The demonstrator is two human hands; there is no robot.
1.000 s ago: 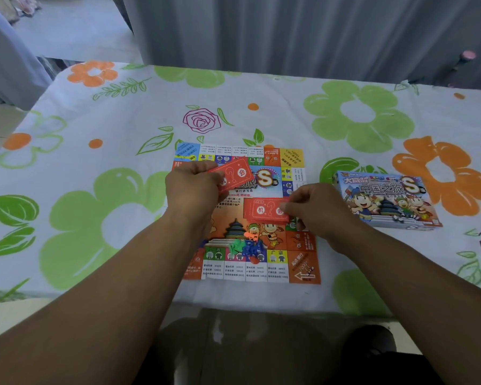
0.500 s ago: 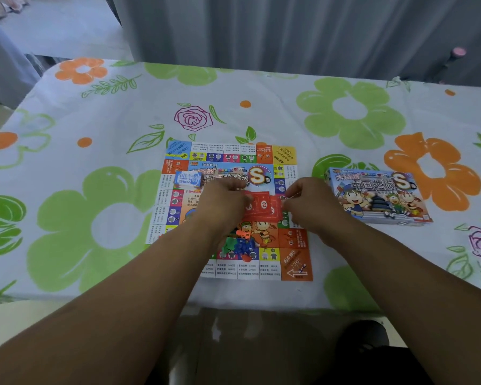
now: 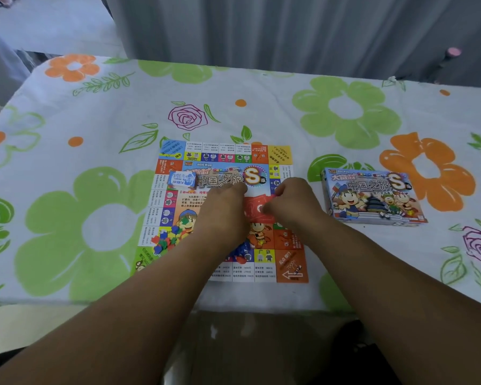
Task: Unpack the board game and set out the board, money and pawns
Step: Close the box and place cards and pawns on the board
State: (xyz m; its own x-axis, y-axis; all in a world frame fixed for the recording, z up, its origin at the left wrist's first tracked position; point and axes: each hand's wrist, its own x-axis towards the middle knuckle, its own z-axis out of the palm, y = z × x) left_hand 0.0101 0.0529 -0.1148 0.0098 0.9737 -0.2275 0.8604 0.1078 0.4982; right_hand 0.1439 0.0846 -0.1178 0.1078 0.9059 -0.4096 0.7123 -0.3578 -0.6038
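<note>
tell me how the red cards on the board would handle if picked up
The red cards look thin and flat, so probably light and bendy. Lying flush on the board, they would likely slide when pushed and need an edge pinch to lift.

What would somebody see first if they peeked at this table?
The bright game board lies in the middle of the flowery tablecloth, and the left hand and right hand meet over red cards at its centre. A matching game box sits right of the board, and a heap of colourful pieces lies on its near-left part.
</note>
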